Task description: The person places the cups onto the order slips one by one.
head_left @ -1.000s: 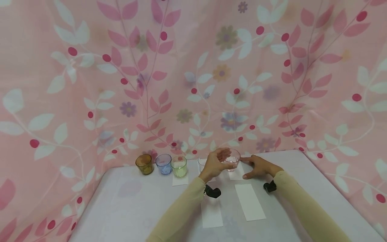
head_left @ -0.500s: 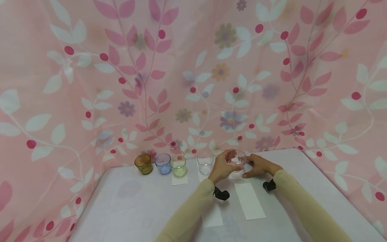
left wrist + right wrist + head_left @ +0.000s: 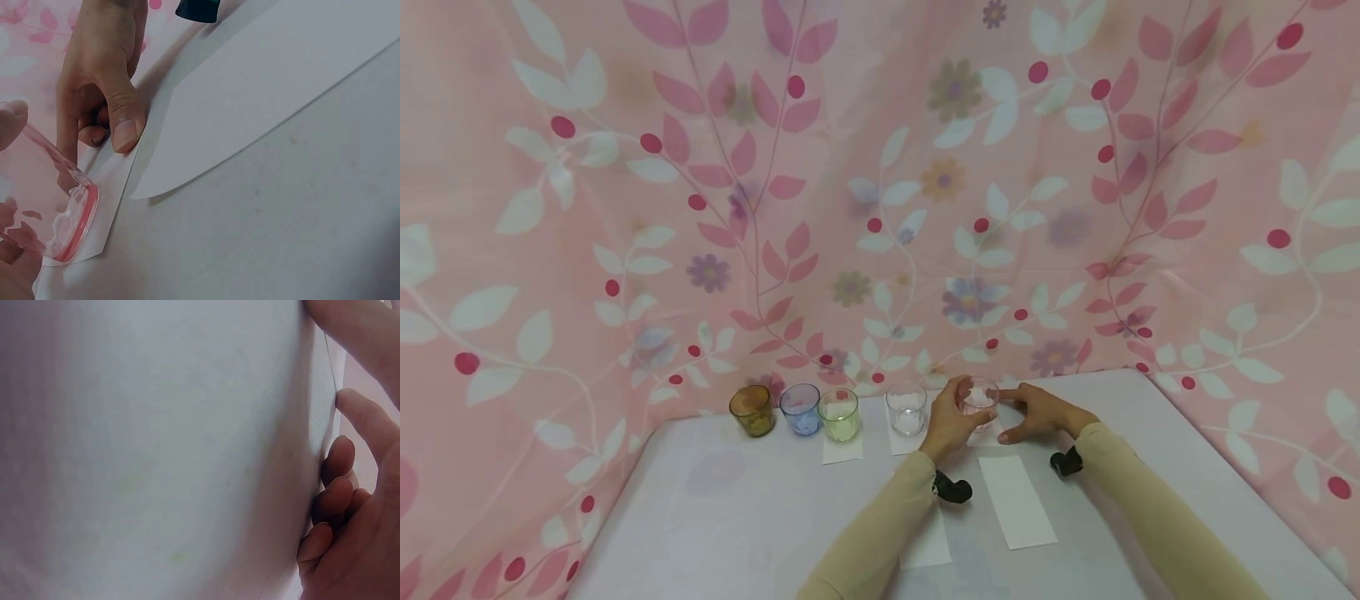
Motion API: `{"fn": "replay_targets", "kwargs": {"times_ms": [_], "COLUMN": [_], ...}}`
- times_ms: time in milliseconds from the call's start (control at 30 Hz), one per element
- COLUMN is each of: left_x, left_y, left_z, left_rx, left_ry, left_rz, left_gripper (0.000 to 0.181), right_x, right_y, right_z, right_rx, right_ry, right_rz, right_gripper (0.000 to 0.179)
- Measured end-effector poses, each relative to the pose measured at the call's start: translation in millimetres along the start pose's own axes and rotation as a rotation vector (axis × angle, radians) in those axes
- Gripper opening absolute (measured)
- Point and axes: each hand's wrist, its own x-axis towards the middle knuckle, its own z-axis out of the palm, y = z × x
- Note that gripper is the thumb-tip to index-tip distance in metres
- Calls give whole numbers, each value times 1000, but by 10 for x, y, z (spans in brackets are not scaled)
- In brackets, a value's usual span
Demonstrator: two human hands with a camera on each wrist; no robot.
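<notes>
My left hand holds a clear pink-tinted glass by its side, between thumb and fingers. In the left wrist view the pink base of the glass is over a white paper strip; whether it touches the paper I cannot tell. My right hand is at the right of that strip. Its thumb and index finger press on the paper while the other fingers curl under, as the right wrist view also shows for these fingers.
Left of the hands stand a clear glass, a green glass, a blue glass and an amber glass. The clear and green glasses are on paper strips. Two longer white strips lie nearer, one partly behind my left forearm.
My left hand first moved right with the pink glass, uncovering the clear glass, then slightly back left and lower over the paper strip. The right hand stayed nearly in place.
</notes>
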Motion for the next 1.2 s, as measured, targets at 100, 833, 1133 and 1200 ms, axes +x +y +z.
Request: {"fn": "replay_targets", "kwargs": {"times_ms": [100,833,1133,1200], "left_x": [11,24,32,24], "left_y": [-17,-86,-96,-81], "left_z": [12,27,50,56], "left_rx": [-29,23,46,47], "left_ry": [0,-10,-14,-17], "left_rz": [-1,4,-1,9], "left_gripper": [77,80,83,87], "right_x": [-12,-18,-29,-29], "right_y": [-10,-68,-73,-69], "right_z": [0,-7,-15,-16], "right_rx": [7,-19,-14,-18], "right_ry": [-3,5,2,2], "right_rz": [7,-23,-12,-14], "right_gripper": [98,95,94,94]}}
